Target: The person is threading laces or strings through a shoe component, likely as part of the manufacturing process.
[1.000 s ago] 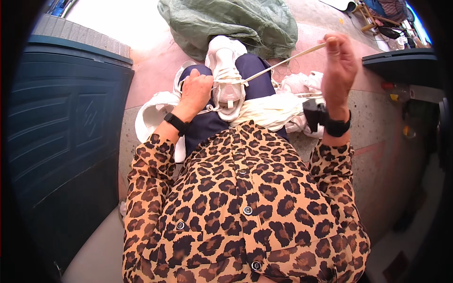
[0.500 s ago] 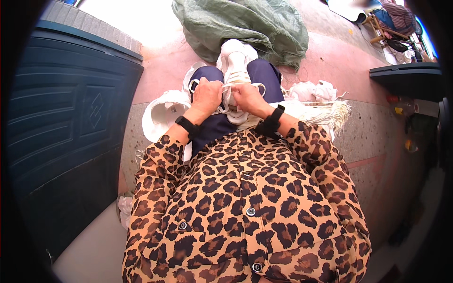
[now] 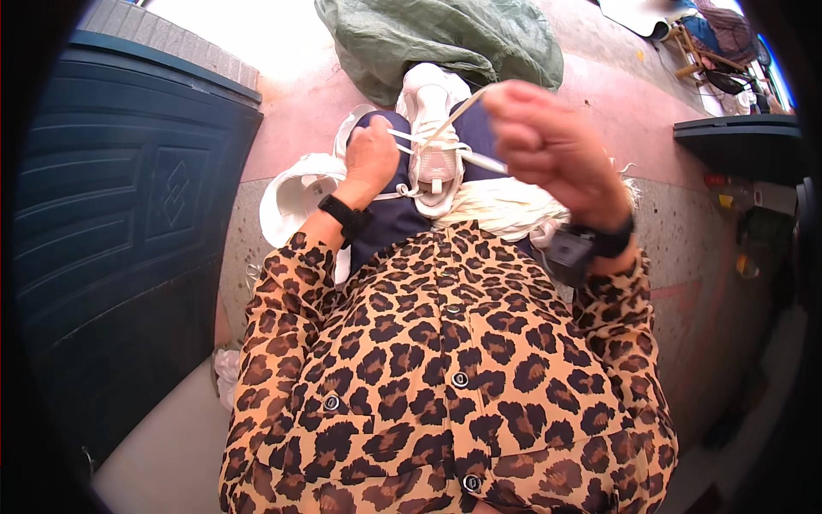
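Observation:
A white sneaker (image 3: 437, 163) lies on my lap between my knees, its heel toward me. My right hand (image 3: 548, 137) is raised to the right of it, fingers closed, pulling a white shoelace (image 3: 455, 118) taut from the sneaker. My left hand (image 3: 373, 158) is closed beside the sneaker on the left, with white lace running from its fingers to the shoe. More lace lies loose across the heel. A bundle of cream-white laces (image 3: 501, 203) rests on my right thigh, partly hidden under my right wrist.
Another white shoe (image 3: 287, 206) sits by my left leg. A green woven sack (image 3: 445, 38) lies on the floor beyond my knees. To the left stands a dark blue panelled door (image 3: 128, 206). A dark shelf-like edge (image 3: 736, 128) and some bottles are at the right.
My right hand has moved up and right, away from the sneaker, drawing the lace out with it. My left hand has shifted slightly left, and the sneaker's heel now shows more.

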A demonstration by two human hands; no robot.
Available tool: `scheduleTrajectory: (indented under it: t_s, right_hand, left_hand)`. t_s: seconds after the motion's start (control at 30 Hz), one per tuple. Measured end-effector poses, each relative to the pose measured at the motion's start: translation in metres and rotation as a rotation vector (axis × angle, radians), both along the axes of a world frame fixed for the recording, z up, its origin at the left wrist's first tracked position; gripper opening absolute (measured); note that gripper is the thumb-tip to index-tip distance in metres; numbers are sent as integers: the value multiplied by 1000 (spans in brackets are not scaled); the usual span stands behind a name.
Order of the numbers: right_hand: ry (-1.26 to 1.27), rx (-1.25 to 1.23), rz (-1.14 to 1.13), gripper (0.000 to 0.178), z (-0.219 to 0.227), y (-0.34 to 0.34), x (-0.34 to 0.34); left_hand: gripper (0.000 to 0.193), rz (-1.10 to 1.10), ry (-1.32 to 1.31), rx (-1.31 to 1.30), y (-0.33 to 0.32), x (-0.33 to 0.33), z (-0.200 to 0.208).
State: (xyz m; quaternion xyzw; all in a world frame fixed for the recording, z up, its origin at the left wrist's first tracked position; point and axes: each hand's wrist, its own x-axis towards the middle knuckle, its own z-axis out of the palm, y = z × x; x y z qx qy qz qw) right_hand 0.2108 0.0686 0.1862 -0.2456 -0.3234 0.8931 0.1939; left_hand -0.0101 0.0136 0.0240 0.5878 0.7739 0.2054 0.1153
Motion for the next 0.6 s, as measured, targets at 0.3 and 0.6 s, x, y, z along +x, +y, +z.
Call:
scheduleTrajectory:
  t_s: [0.3, 0.6]
  right_hand:
    - [104, 319, -168, 14, 54, -13, 1]
    - [304, 305, -128, 18, 42, 12, 6]
  left_hand:
    - [25, -261, -316, -130, 23, -2, 10]
    - [35, -596, -964, -440, 49, 26, 67]
